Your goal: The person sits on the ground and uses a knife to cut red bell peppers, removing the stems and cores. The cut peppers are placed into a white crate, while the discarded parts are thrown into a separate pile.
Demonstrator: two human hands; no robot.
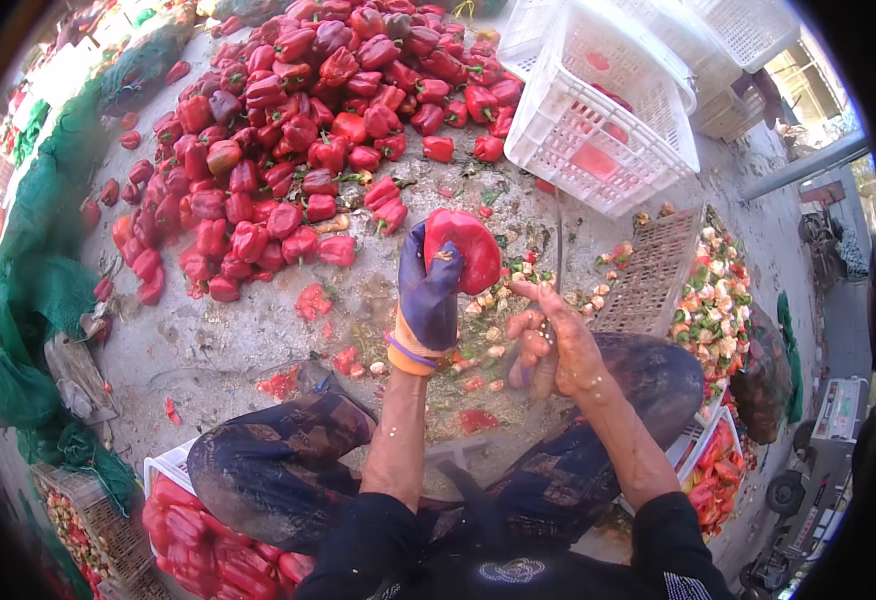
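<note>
My left hand, in a dark purple coated glove with an orange cuff, grips a red bell pepper with the thumb across its near side. Just right of the pepper is my bare right hand, its index finger extended towards the pepper and its other fingers curled. Pale seeds stick to its skin. Blur hides whether those fingers hold anything; a thin dark rod shows just beyond them. Cut pepper cores and seeds litter the ground beneath both hands.
A large heap of red bell peppers lies ahead. White plastic crates stand at the upper right. A tilted brown crate adjoins a pile of cores. Pepper-filled crates sit beside my left and right legs. Green netting runs along the left.
</note>
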